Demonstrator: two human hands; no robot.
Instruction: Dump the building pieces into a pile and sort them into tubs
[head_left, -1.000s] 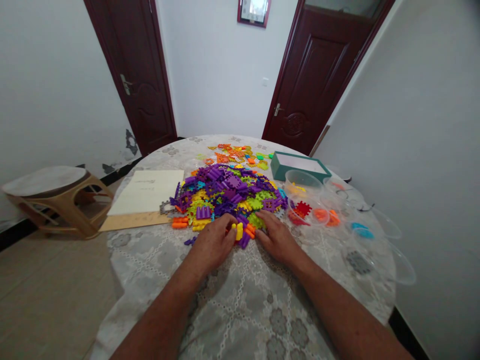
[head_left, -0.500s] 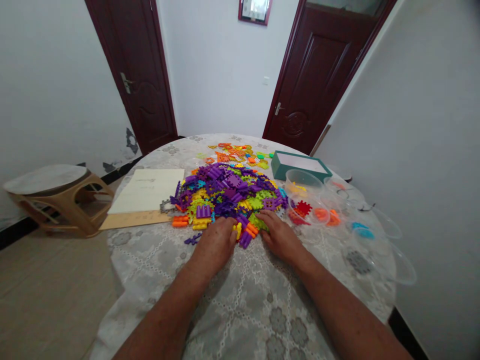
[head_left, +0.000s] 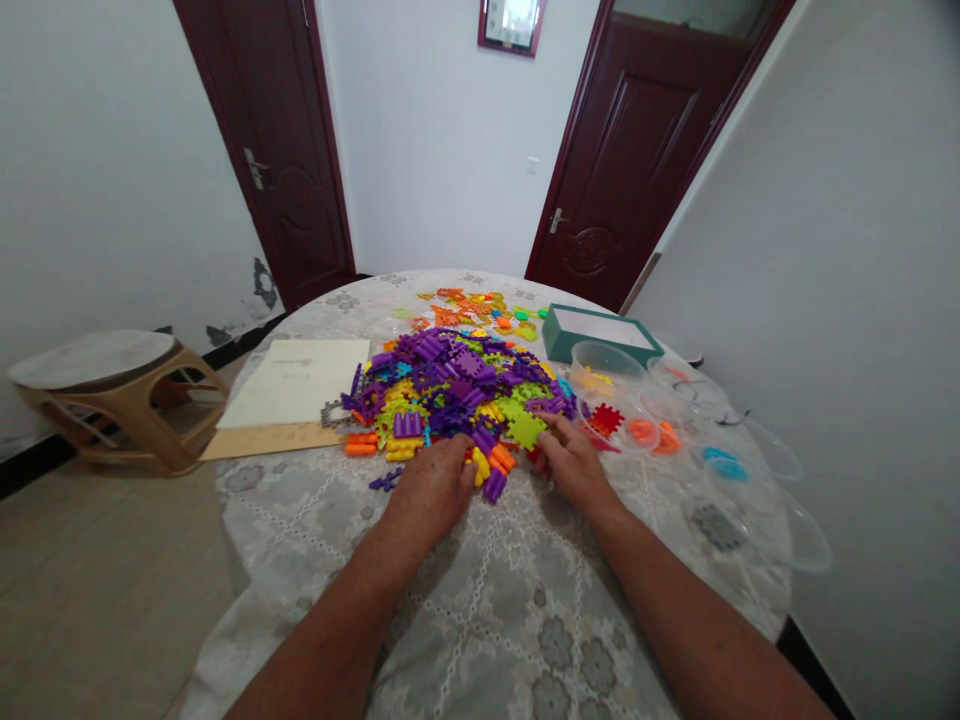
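Observation:
A heap of interlocking plastic building blocks point(head_left: 465, 365), mostly purple with lime green, yellow and orange ones, lies in front of me. My left hand point(head_left: 437, 482) rests at its near edge, fingers curled closed against a yellow block point(head_left: 481, 466). Most of that grip is hidden behind the knuckles. To the right, my right hand point(head_left: 574, 462) has its fingers bent round a red block point(head_left: 535, 454), of which only a small part shows. A lime green square block point(head_left: 527, 431) lies by its fingertips. Between the hands are an orange block point(head_left: 502, 457) and a purple block point(head_left: 495, 487).
Clear plastic tubs point(head_left: 609, 372) with sorted blocks stand on the right, before a green box point(head_left: 600, 333). Paper point(head_left: 289, 380) and a tan strip point(head_left: 274, 440) lie left. More orange blocks point(head_left: 469, 303) are scattered behind the heap. A stool point(head_left: 120, 400) stands left of the table.
My right hand has drawn back slightly to the right and uncovered the lime green block. A bit of red now shows under its fingers. My left hand has barely moved.

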